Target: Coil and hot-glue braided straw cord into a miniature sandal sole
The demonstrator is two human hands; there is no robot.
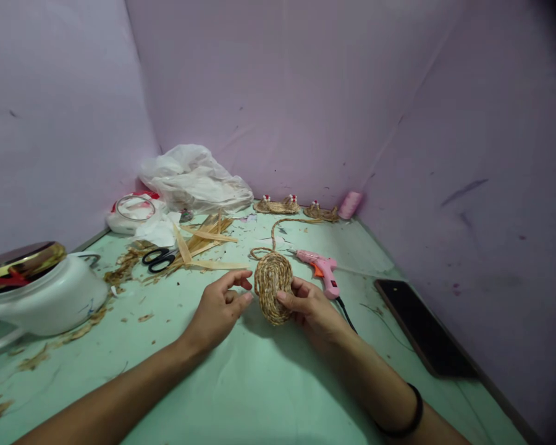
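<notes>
An oval coil of braided straw cord (272, 285) is held up over the green tabletop. My right hand (308, 306) pinches its right edge, thumb on the near face and fingers behind. A loose tail of the cord (274, 233) runs from the coil's top toward the back of the table. Just left of the coil is my left hand (227, 303), its fingers curved and apart with nothing between them. Beyond my right hand lies a pink hot glue gun (322, 269), nozzle pointing left and its black cable running toward me.
Black scissors (160, 259) and flat straw strips (199, 244) lie left of centre. A white pot (69, 296) stands far left, a phone (421, 324) far right. At the back are a plastic bag (199, 176), small woven slippers (278, 207) and a pink spool (351, 205).
</notes>
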